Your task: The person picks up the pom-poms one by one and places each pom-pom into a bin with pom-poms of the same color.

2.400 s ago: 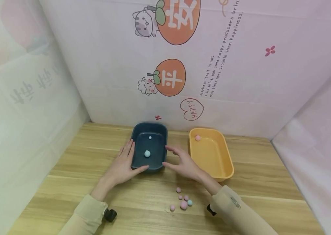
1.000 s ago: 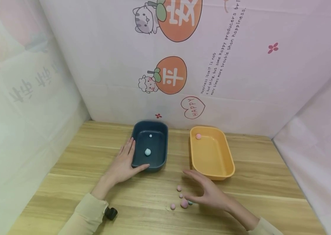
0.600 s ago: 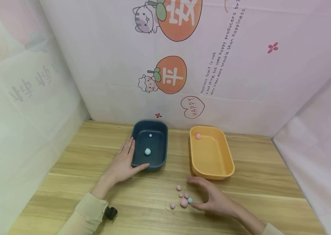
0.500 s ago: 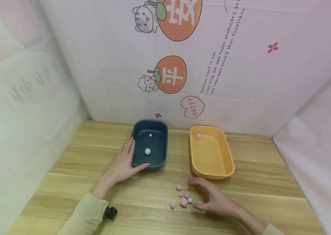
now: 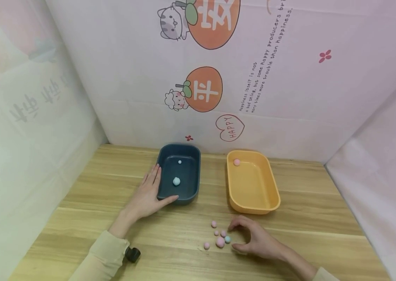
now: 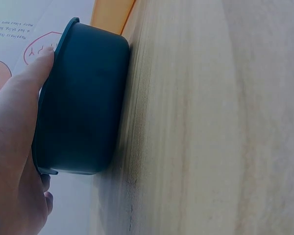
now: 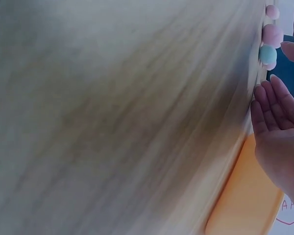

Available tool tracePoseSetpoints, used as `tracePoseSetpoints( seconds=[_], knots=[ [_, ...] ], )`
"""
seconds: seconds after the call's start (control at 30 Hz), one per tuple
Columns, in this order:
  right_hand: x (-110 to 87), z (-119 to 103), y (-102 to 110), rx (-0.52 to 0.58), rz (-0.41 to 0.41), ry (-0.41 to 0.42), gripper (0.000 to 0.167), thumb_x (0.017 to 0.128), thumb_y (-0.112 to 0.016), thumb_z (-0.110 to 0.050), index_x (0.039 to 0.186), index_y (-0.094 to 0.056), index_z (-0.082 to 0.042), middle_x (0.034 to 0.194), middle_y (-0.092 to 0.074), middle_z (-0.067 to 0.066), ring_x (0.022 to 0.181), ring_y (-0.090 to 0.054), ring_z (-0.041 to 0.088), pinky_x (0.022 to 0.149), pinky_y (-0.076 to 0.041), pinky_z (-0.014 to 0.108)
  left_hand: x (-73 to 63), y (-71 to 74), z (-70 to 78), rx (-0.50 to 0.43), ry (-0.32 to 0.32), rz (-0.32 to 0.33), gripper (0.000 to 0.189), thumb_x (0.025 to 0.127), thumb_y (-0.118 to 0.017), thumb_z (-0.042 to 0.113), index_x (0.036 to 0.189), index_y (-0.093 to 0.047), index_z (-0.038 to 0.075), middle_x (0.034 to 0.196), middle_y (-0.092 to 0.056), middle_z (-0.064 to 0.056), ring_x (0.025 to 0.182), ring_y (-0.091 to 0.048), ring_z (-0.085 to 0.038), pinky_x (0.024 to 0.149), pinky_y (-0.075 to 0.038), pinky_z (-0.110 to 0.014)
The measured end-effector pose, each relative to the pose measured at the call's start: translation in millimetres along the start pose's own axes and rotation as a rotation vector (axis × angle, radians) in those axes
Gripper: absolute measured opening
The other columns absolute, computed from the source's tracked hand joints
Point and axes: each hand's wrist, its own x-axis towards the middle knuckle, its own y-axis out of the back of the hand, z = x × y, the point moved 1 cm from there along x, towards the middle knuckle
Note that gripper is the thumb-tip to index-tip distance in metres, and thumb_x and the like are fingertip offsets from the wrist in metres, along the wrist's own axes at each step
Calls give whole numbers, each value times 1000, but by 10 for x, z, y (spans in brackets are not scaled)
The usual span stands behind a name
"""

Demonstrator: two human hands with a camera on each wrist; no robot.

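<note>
My left hand (image 5: 143,199) rests against the left side of a dark blue tray (image 5: 188,171), fingers straight along it and thumb over the near rim. In that tray lie a light blue ball (image 5: 176,181) and a tiny pale one (image 5: 179,162). My right hand (image 5: 257,240) curves with thumb and fingers spread apart, nothing between them. Just left of its fingertips sits a loose light blue ball (image 5: 227,239), close to a larger pink ball (image 5: 220,242). Several smaller pink balls (image 5: 213,224) lie around these on the table.
A yellow tray (image 5: 254,183) stands at the back right with one pink ball (image 5: 236,162) in its far left corner. Printed cloth (image 5: 289,136) closes off the back and both sides of the wooden table (image 5: 89,203). A black object (image 5: 133,255) sits at the left wrist.
My right hand has left the blue tray's right side and come down right to the loose balls, then drawn slightly back from them. My left hand has stayed on the tray.
</note>
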Motion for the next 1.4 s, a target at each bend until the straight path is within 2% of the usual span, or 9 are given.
tracePoseSetpoints(
  seconds=[0.17, 0.5, 0.77, 1.13, 1.4],
  knots=[
    [20, 15, -28, 8, -4, 47, 37, 87, -92, -12, 118, -72, -15, 116, -74, 0, 110, -69, 15, 102, -56, 26, 1, -9, -2, -8, 7, -6, 127, 95, -63, 82, 174, -10, -3, 186, -4, -21, 173, -10, -41, 140, -18, -60],
    [65, 3, -67, -12, -34, 10, 33, 88, -91, -13, 114, -72, -22, 113, -73, -3, 107, -69, 12, 98, -57, 27, 10, -3, 4, 1, 11, -16, 127, 95, -63, 82, 174, -10, -2, 186, -4, -20, 174, -11, -39, 140, -18, -60],
    [72, 15, -85, -14, -11, 85, 31, 87, -90, -4, 108, -72, -19, 108, -74, -3, 103, -69, 11, 94, -58, 26, 12, -14, -6, 9, 11, -13, 128, 95, -61, 84, 174, -10, -2, 186, -4, -20, 174, -11, -39, 140, -18, -59],
    [36, 45, -81, -15, -38, 55, 27, 91, -88, -7, 107, -72, -22, 111, -71, -4, 109, -66, 7, 100, -57, 26, 11, -24, 8, 5, 18, -13, 129, 94, -61, 85, 174, -10, -1, 186, -3, -18, 174, -10, -39, 141, -18, -58],
    [65, 22, -107, -25, -8, 85, 24, 91, -89, -9, 105, -73, -20, 109, -72, -3, 105, -67, 9, 95, -57, 25, 7, -23, 7, -1, 24, -13, 129, 94, -62, 84, 174, -9, -2, 186, -3, -19, 174, -10, -40, 140, -18, -59]
  ],
)
